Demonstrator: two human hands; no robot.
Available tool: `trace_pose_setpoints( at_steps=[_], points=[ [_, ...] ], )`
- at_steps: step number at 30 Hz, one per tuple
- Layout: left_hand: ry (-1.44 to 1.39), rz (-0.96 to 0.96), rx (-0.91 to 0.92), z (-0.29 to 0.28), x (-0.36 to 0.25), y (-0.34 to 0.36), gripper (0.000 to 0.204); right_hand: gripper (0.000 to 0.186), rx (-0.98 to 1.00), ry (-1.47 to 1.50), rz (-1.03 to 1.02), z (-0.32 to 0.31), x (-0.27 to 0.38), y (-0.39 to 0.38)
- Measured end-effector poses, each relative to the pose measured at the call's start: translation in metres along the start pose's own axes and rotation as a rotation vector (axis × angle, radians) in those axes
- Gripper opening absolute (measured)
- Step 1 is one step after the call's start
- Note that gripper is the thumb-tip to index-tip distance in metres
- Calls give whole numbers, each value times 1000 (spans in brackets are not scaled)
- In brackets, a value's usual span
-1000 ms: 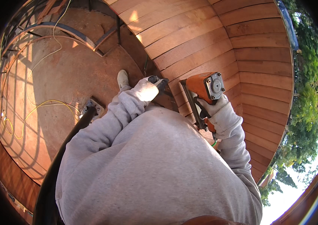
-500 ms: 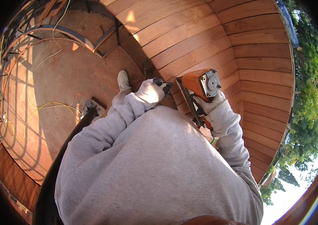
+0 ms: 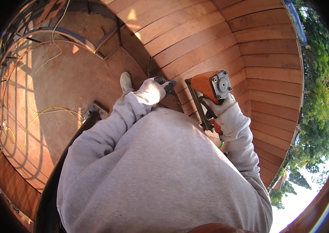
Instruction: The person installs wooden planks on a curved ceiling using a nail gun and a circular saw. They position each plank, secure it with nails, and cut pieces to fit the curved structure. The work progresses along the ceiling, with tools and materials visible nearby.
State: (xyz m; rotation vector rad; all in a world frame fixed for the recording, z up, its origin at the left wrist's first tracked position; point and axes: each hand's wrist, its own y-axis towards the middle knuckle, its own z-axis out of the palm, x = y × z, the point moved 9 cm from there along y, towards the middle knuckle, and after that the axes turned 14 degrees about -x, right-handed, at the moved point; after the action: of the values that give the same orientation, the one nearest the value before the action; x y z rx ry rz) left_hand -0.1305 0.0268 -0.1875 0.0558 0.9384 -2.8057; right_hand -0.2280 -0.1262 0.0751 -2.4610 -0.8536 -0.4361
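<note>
My right hand (image 3: 220,105), in a pale grey and black glove, grips an orange and black nail gun (image 3: 207,87) with a silver cap, a long dark magazine and a green hose at its lower end. The gun is over the curved reddish plank surface (image 3: 195,46). My left hand (image 3: 164,86) is at that surface's edge, its dark fingers curled around something I cannot make out, just left of the gun. My grey-sleeved forearms reach in on both sides of my body.
On the left lies a brown floor (image 3: 67,81) with a pale shoe (image 3: 125,80), yellow cords (image 3: 55,109) and a dark post (image 3: 79,136). Curved metal frames (image 3: 67,35) stand at upper left. Trees (image 3: 315,97) and a blue sheet (image 3: 294,21) show beyond the planks' right edge.
The nail gun and my right hand have shifted slightly upward in the picture. My left hand has moved only a little, still at the plank edge.
</note>
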Motion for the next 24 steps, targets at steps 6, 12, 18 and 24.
trace_pose_setpoints(
  at_steps=[6, 12, 18, 24],
  points=[
    [32, -105, -341, 61, 3, -47, 27, 47, -39, -35, 25, -4, -20, -22],
    [765, 223, -109, 39, -1, -21, 22, 46, -29, -34, -39, -1, -9, -19],
    [843, 401, -202, 53, -8, -31, 108, 49, -42, -70, -10, 4, -23, -8],
    [16, 84, -134, 38, 12, -34, 107, 50, -60, -56, -26, 4, -29, -3]
  ],
)
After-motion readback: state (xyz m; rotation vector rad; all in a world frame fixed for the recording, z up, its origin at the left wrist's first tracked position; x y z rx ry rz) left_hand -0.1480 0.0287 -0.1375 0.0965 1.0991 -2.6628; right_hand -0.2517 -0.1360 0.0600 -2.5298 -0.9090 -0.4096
